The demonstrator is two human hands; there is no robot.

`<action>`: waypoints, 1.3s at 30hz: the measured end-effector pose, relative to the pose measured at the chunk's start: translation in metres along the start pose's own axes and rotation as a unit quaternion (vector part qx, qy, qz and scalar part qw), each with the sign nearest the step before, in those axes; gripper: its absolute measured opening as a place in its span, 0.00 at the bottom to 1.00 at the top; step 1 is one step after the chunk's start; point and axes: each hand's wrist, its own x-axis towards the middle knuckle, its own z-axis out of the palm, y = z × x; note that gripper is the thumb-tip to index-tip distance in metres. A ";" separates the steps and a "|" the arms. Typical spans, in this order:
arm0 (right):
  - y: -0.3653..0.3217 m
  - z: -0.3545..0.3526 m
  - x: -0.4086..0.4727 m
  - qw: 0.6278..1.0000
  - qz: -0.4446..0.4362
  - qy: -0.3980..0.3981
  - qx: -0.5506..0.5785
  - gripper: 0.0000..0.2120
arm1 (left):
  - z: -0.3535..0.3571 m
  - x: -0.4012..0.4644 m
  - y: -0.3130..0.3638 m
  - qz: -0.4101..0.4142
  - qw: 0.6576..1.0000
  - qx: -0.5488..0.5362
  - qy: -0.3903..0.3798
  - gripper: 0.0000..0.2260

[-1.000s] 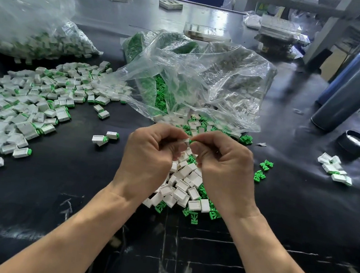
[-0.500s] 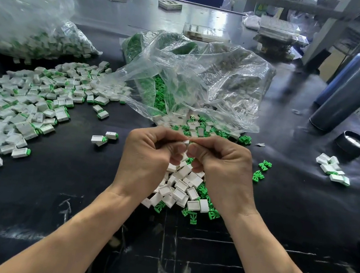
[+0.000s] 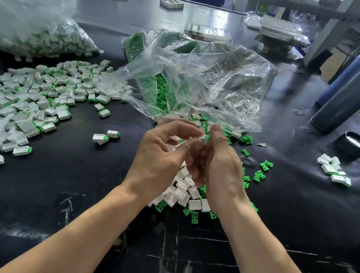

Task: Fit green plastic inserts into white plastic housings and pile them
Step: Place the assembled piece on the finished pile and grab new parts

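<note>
My left hand (image 3: 161,154) and my right hand (image 3: 220,165) meet above the black table. Between their fingertips they pinch one white housing (image 3: 204,138) with a green insert showing at its right end. Below the hands lies a heap of loose white housings (image 3: 183,191) mixed with green inserts (image 3: 194,216). More green inserts (image 3: 263,165) are scattered to the right. A broad pile of fitted pieces (image 3: 22,102) spreads over the left of the table.
A clear open bag (image 3: 202,81) holding green inserts lies behind the hands. A second bag of fitted pieces (image 3: 34,34) sits at far left. Two fitted pieces (image 3: 105,136) lie apart, a small group (image 3: 333,170) at right. Dark cylinders (image 3: 352,96) and a black lid (image 3: 355,143) stand at right.
Both hands have turned and loosened from tight fists pressed together. The fingers have spread, and the white housing with its green end now shows between the fingertips.
</note>
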 end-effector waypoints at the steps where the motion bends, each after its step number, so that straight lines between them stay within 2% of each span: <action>1: 0.000 0.001 -0.001 1.000 -0.006 0.008 -0.003 0.31 | 0.002 -0.001 0.000 0.000 1.000 -0.001 -0.005 0.04; 8: 0.000 0.004 -0.005 0.997 -0.058 0.058 0.000 0.27 | 0.008 -0.008 0.004 -0.017 0.999 0.009 -0.029 0.04; 13: 0.001 0.004 -0.004 0.997 -0.047 0.062 0.006 0.27 | 0.009 -0.009 0.004 -0.008 0.999 0.022 -0.037 0.04; 17: 0.003 0.004 -0.003 0.996 -0.050 0.041 0.053 0.27 | 0.009 -0.008 0.002 -0.003 0.999 0.004 -0.039 0.04; 26: 0.015 0.006 0.005 0.992 -0.087 0.082 -0.047 0.22 | 0.011 -0.009 -0.001 -0.016 0.999 0.000 -0.030 0.04; 39: 0.017 0.010 0.010 0.986 -0.126 0.107 -0.039 0.22 | 0.012 -0.011 0.003 -0.014 0.999 -0.034 -0.011 0.03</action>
